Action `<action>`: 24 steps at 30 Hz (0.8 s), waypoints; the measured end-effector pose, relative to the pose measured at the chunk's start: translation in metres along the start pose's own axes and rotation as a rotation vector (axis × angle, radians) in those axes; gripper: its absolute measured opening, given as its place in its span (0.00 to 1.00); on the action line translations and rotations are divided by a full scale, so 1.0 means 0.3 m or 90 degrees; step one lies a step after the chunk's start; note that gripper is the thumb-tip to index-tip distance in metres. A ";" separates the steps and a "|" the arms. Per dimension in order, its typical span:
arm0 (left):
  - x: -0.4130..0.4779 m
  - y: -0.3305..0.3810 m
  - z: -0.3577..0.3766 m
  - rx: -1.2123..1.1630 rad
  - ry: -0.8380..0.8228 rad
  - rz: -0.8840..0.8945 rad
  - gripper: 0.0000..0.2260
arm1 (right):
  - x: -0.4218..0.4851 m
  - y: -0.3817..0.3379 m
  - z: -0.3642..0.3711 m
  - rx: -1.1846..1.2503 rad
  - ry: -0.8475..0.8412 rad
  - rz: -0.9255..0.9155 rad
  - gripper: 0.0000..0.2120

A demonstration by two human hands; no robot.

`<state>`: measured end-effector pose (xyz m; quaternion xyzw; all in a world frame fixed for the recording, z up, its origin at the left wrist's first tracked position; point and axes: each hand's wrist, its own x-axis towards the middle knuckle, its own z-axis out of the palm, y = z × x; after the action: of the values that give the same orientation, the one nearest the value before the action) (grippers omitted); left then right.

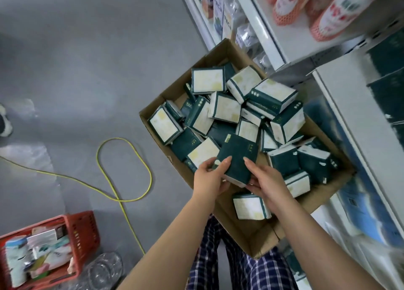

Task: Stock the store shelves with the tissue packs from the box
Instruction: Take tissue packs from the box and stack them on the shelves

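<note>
An open cardboard box [153, 116] stands on the grey floor beside the white store shelves [354, 106]. It holds several dark green and white tissue packs [225, 107] lying in a loose heap. Both hands hold one dark green tissue pack [238, 156] above the near part of the heap. My left hand [211, 176] grips its left end, thumb on top. My right hand [265, 182] grips its right end from below and the side. More green packs [389, 55] lie on the shelf at the far right.
A yellow cable [124, 171] loops over the floor left of the box. A red basket [85, 230] of goods and clear glassware [102, 270] stand at the lower left. Upper shelves carry netted bottles [332, 11]. My checked trousers [240, 270] show below.
</note>
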<state>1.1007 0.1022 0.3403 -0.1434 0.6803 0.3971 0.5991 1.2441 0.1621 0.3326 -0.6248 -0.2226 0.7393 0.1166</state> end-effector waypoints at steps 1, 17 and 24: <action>-0.026 0.046 0.002 -0.027 -0.002 0.017 0.27 | -0.034 -0.028 0.016 0.014 -0.005 -0.007 0.12; -0.611 0.592 0.105 0.272 -0.255 0.268 0.32 | -0.624 -0.535 -0.014 0.066 -0.037 -0.165 0.21; -0.859 0.800 0.294 0.516 -0.320 0.350 0.31 | -0.842 -0.682 -0.091 0.120 -0.004 -0.265 0.25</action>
<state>1.0638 0.2471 0.6710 0.3811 0.6272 0.2670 0.6245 1.2978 0.2321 0.6468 -0.5496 -0.2768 0.7186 0.3238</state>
